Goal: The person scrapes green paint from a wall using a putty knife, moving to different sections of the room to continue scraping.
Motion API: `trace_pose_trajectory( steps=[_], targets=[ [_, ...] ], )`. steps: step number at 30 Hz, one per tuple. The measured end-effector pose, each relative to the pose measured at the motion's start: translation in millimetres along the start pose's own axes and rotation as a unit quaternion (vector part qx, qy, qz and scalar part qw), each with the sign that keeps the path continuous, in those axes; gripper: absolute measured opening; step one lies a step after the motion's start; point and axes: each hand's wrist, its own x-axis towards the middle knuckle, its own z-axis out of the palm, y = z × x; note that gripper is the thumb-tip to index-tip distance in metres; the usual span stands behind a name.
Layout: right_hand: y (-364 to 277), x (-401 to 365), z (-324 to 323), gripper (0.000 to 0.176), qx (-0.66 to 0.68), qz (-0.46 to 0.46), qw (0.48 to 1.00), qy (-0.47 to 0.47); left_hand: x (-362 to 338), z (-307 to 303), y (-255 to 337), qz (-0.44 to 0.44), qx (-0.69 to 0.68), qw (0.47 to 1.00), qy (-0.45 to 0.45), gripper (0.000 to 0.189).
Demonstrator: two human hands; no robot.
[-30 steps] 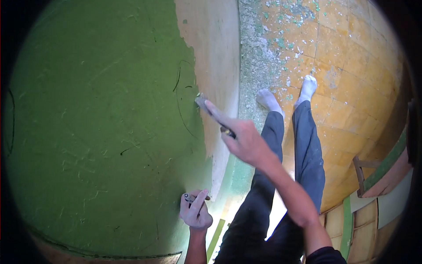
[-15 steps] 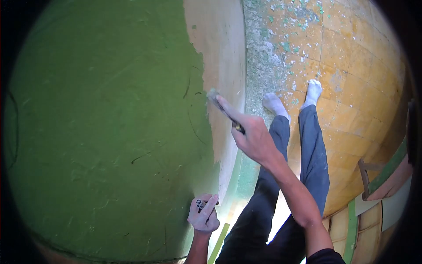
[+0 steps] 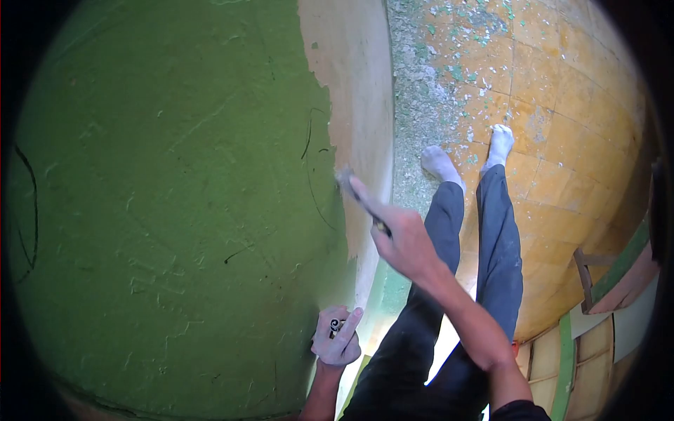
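On the wall at left: green paint (image 3: 175, 210), its ragged edge meeting bare plaster (image 3: 358, 91). Your left hand (image 3: 337, 340): closed round a small dark object (image 3: 335, 325), close to the wall. The scraper (image 3: 345, 177): dusty grey blade set at the paint edge. Angle it low, I judge, so you lift paint without gouging. Your right hand (image 3: 404, 242): wrapped firmly on its handle, forefinger laid along the shank. The floor (image 3: 562, 140): strewn with flakes (image 3: 456, 74).

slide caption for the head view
Right hand holds a scraper against the green wall; left hand grips a small dark object.
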Motion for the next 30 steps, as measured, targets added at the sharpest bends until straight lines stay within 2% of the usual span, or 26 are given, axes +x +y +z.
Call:
trace_pose_trajectory(
  steps=[3,8,11,12,15,18,21,24,27,29,30],
  targets=[
    [-9,43,-16,0.085,-0.073,0.012,0.997,0.001,-2,4,-1,-0.009,0.000,1.000,0.004,0.056],
    [-2,1,-1,0.082,-0.007,0.019,0.999,-0.024,-5,-1,-1,-0.015,0.004,1.000,-0.007,0.053],
    [-20,52,-26,0.085,-0.050,-0.030,0.998,0.017,-2,2,0,-0.007,0.017,1.000,0.002,0.053],
    [-23,64,-30,0.086,-0.059,-0.021,0.998,0.009,-2,3,0,-0.002,0.018,1.000,-0.002,0.053],
    [-17,26,-11,0.084,-0.011,-0.012,1.000,0.006,-4,1,-1,0.001,0.021,1.000,-0.006,0.053],
    [-18,24,-16,0.082,-0.040,-0.013,0.999,-0.001,-3,-2,1,-0.008,0.018,1.000,-0.009,0.053],
    [-41,85,-44,0.083,-0.051,-0.002,0.999,0.012,-3,2,0,-0.012,0.025,1.000,-0.007,0.054],
    [-18,39,-19,0.079,0.009,-0.052,0.998,0.026,0,0,-3,-0.001,0.027,1.000,-0.010,0.055],
    [-15,30,-20,0.078,-0.012,-0.067,0.997,0.022,-3,-3,0,-0.005,0.018,1.000,-0.015,0.056],
    [-28,72,-44,0.083,-0.004,-0.031,0.999,0.001,-4,1,0,-0.010,0.023,1.000,-0.009,0.056],
    [-44,88,-56,0.084,-0.047,0.016,0.999,-0.022,-3,1,-1,-0.006,0.031,0.999,-0.008,0.056]
  ],
)
